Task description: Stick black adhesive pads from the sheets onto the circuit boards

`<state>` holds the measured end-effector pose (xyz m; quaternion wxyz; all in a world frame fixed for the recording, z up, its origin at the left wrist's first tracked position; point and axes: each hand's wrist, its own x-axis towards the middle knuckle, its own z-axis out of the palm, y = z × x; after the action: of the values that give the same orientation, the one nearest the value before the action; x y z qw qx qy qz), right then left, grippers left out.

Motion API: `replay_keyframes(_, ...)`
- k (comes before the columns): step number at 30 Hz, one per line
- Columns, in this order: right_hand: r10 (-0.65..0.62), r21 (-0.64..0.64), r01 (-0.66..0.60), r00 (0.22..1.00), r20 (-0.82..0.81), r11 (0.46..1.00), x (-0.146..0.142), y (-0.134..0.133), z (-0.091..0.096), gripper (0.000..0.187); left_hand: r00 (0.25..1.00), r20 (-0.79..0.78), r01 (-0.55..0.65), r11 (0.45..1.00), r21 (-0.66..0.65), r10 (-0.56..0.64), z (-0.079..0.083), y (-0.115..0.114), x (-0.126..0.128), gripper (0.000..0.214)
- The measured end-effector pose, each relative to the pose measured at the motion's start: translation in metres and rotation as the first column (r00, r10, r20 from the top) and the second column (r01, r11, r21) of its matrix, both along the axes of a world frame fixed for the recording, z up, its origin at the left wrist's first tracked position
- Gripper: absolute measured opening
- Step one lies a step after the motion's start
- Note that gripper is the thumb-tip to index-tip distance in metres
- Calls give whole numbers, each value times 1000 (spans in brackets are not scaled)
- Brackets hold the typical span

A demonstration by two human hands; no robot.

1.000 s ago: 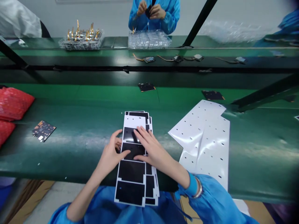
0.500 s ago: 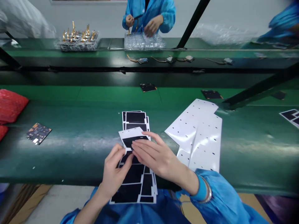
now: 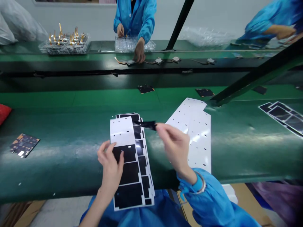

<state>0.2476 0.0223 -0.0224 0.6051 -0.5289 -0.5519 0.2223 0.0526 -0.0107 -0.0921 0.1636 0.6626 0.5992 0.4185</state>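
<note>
L hand (image 3: pixel 110 165) flat, R hand (image 3: pixel 175 146) pinched

A stack of white backing sheets (image 3: pixel 123 130) is laid lengthwise on the green worktop (image 3: pixel 66 135), with its near end overhanging the edge. Black rectangular patches are carried on the lower part of the top sheet, while its upper part is seen bare white. The sheet is pressed by the left hand (image 3: pixel 110 164). A thin black film piece (image 3: pixel 148 125) is held edge-on above the stack by the right hand (image 3: pixel 176 148).
</note>
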Motion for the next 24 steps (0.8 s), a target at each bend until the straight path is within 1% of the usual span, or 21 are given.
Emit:
replay_keyframes(1, 118, 45, -123, 988, 102, 991, -5, -3, 0, 16, 998, -54, 31, 999, -22, -32, 3, -1, 1, 35)
replay_keyframes(2, 241, 85, -264, 946, 218, 961, -11, -6, 0, 18, 995, -35, 93, 993, -66, -95, 8, -2, 2, 36)
replay_keyframes(3, 344, 108, -393, 885, 314, 913, -16, -9, 0, 20, 985, 48, 169, 979, -111, -165, 14, -4, 2, 40)
replay_keyframes(4, 414, 119, -485, 831, 372, 866, -20, -10, 0, 22, 961, 164, 245, 959, -142, -221, 20, -7, 1, 46)
replay_keyframes(5, 465, 119, -542, 798, 384, 832, -21, -12, -1, 24, 927, 276, 306, 938, -166, -254, 25, -9, -1, 52)
replay_keyframes(6, 510, 107, -575, 785, 352, 811, -20, -12, -1, 27, 894, 360, 349, 918, -187, -266, 29, -11, -4, 55)
replay_keyframes(7, 547, 89, -590, 787, 287, 802, -18, -11, -2, 30, 875, 404, 373, 905, -206, -268, 32, -12, -8, 55)
replay_keyframes(9, 569, 59, -581, 810, 142, 812, -10, -8, -2, 36, 871, 409, 381, 901, -208, -274, 37, -13, -14, 49)
replay_keyframes(10, 560, 43, -566, 822, 105, 823, -6, -7, -2, 39, 871, 399, 386, 902, -194, -287, 39, -13, -17, 47)
replay_keyframes(11, 549, 27, -554, 829, 107, 832, -3, -6, -2, 42, 865, 404, 394, 901, -181, -297, 42, -12, -18, 47)
replay_keyframes(12, 543, 15, -550, 827, 144, 835, -3, -6, -2, 43, 854, 423, 405, 898, -171, -304, 45, -10, -18, 51)
replay_keyframes(14, 545, -5, -567, 789, 284, 824, -5, -8, -2, 49, 820, 482, 439, 879, -185, -308, 50, -6, -17, 59)
replay_keyframes(16, 551, -10, -599, 732, 401, 801, -10, -12, -3, 62, 791, 546, 454, 863, -220, -277, 52, -3, -17, 62)
replay_keyframes(17, 554, -6, -606, 723, 413, 795, -11, -13, -4, 65, 774, 584, 453, 858, -243, -243, 52, -3, -19, 62)
replay_keyframes(18, 550, 1, -595, 743, 382, 804, -12, -13, -5, 61, 748, 632, 459, 845, -274, -201, 50, -2, -22, 61)
replay_keyframes(19, 535, 10, -564, 789, 302, 826, -11, -13, -5, 52, 710, 689, 474, 823, -312, -147, 47, -3, -25, 60)
replay_keyframes(20, 511, 7, -520, 841, 176, 854, -10, -11, -6, 40, 662, 745, 497, 793, -352, -84, 45, -5, -29, 58)
replay_keyframes(21, 485, -18, -485, 874, 23, 874, -8, -9, -6, 30, 611, 791, 525, 757, -389, -17, 42, -7, -33, 55)
replay_keyframes(22, 466, -58, -476, 875, -130, 878, -7, -7, -6, 26, 567, 823, 548, 724, -419, 47, 41, -9, -36, 52)
replay_keyframes(23, 462, -100, -500, 847, -262, 860, -6, -4, -6, 27, 532, 841, 563, 702, -437, 97, 41, -12, -37, 49)
replay_keyframes(24, 475, -135, -549, 802, -361, 825, -6, -2, -6, 31, 508, 851, 567, 692, -447, 134, 42, -15, -37, 48)
